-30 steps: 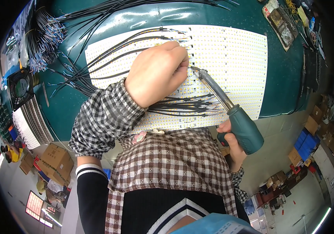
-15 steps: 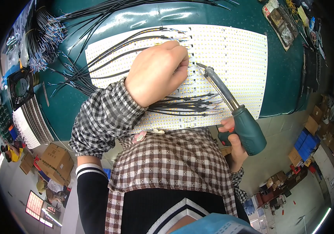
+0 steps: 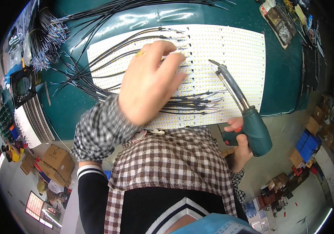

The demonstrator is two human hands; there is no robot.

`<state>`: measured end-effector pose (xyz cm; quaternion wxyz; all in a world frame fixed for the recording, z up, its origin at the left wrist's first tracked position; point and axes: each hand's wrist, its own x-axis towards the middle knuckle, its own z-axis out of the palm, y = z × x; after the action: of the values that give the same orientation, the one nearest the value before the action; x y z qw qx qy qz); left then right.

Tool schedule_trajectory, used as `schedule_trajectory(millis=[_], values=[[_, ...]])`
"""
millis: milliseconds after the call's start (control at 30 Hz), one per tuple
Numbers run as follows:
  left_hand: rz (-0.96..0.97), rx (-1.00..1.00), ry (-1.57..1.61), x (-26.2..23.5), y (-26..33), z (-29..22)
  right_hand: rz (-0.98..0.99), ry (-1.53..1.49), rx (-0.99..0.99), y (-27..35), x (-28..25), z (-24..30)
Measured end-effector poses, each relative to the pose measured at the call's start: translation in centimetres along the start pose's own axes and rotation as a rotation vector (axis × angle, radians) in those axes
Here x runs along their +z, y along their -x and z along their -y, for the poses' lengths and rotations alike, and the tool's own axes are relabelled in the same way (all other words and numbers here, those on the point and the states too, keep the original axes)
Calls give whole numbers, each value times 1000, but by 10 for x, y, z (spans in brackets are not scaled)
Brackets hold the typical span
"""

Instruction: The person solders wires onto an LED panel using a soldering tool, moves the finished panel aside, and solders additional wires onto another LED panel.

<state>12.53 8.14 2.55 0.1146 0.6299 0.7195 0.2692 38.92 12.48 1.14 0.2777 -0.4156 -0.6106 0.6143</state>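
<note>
Right hand (image 3: 238, 145) gripping teal pistol-shaped soldering iron (image 3: 249, 121) beside white LED-dotted panel (image 3: 229, 50); left hand (image 3: 149, 84) pressing half-curled on panel's black wires (image 3: 192, 103)

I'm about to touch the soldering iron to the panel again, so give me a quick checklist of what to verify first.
1. Soldering iron gripped by right hand at its green handle: ok.
2. Iron tip off the white LED panel: cannot tell.
3. Left hand resting on the panel, apart from the tip: ok.
4. Black wires lying across the panel near the hand: ok.
5. Wire end seated on its pad: cannot tell, hidden under the fingers.
</note>
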Motion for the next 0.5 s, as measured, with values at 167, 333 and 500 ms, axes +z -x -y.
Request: schedule_trajectory(millis=[167,333,500], values=[[335,-3,126,-7,30,-4,-118,-137,-39,0,-8,-6],[247,-54,264,9,45,6,-42,-77,-170,6,-16,-12],[148,-157,224,-1,49,4,-199,-165,-34,5,-8,-5]])
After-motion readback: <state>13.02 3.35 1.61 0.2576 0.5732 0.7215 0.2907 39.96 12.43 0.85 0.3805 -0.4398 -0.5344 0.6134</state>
